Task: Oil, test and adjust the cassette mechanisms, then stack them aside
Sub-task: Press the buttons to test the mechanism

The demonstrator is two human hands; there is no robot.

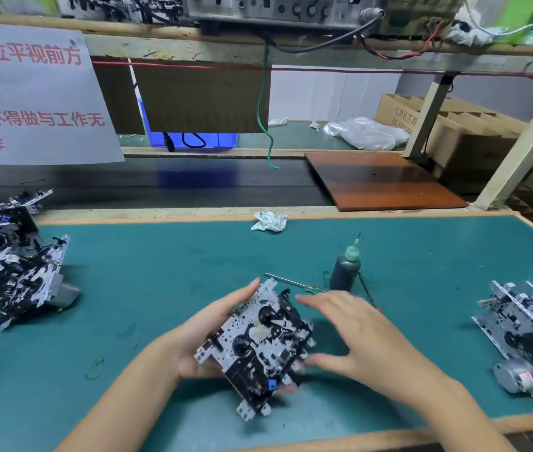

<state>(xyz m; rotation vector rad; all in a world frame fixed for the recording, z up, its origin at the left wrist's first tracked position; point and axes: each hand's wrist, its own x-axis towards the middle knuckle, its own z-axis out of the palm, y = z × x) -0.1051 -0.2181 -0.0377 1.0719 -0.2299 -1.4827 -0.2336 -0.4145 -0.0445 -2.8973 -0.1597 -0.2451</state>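
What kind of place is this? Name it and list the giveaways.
Most likely an electronics assembly or repair line. Cassette mechanisms are piled at the left and lined up at the right of a green bench mat, an oil bottle stands ready, and test equipment sits on the shelf above.

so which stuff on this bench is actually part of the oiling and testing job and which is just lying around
Part of the job:
- black-and-silver cassette mechanism held in the left hand, right hand at its edge
- dark oil bottle with green nozzle
- thin metal screwdriver
- piled mechanisms at left and at right

Lying about:
- crumpled white wrapper
- brown wooden board
- clear plastic bag
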